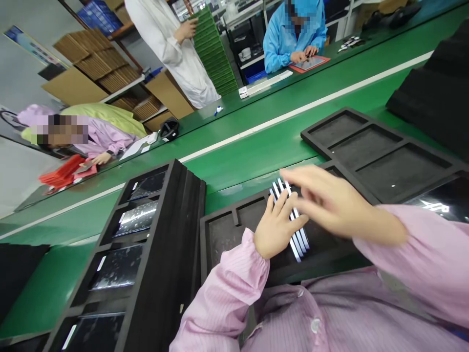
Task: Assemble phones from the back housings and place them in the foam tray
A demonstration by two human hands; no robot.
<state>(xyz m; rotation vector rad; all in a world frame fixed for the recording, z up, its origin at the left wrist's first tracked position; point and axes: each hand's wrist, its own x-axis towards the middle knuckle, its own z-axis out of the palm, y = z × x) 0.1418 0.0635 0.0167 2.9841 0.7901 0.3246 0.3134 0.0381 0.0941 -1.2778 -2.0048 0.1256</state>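
At four o'clock, your left grip (276,231) spreads against slim, white-edged upright slabs (300,244), bunched rather than laid flat, your blurred right grip's (324,201) closure unclear, while at eight o'clock glossy black rectangular panels (117,268) already occupy a black foam tray (158,221).

Near the close edge of the green tabletop (227,164), the phone-like slabs (299,239) have smooth, shiny edges that look like metal; the black tray (222,234) beneath is matt and looks like dense foam. Toward the tabletop's left end, the stacked trays (156,244) are equally dull, but the dark screens (117,266) in the top one are glossy and glass-like, with speckled glints. The tabletop is smooth with a soft sheen. The pink sleeves (232,276) are thin, fine-striped cloth. Beyond the far edge, the cartons (75,88) are dull brown cardboard.
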